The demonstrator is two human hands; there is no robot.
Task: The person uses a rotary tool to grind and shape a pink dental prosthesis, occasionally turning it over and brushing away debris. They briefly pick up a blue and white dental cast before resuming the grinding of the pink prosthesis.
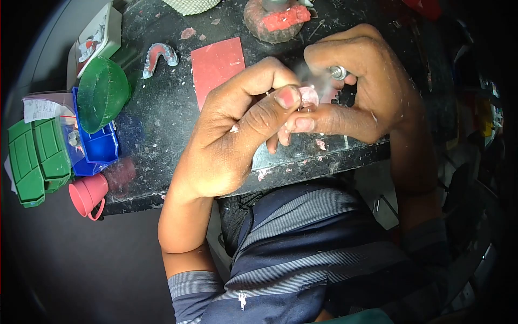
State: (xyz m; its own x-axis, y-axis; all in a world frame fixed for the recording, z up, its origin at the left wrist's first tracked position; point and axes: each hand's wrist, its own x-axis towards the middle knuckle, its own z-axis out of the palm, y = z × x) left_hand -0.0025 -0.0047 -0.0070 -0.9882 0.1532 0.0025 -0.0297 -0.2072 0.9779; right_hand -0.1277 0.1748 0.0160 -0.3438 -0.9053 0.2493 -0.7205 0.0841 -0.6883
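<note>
Over the dark table's front part, my left hand is closed, its thumb and fingers pinching a small pink translucent denture piece. My right hand is curled around a metal rotary handpiece; only its round silver end shows and the rest is hidden in the hand. The right thumb meets the left fingertips just below the pink piece. Pale dust hangs between the hands, and white specks cling to the skin. A flat pink wax sheet lies just beyond my left hand.
Behind the hands stands a round brownish block with red wax on it. To the left are a horseshoe-shaped dental impression, a green bowl, blue tray, green trays, a white container and pink cup at the edge.
</note>
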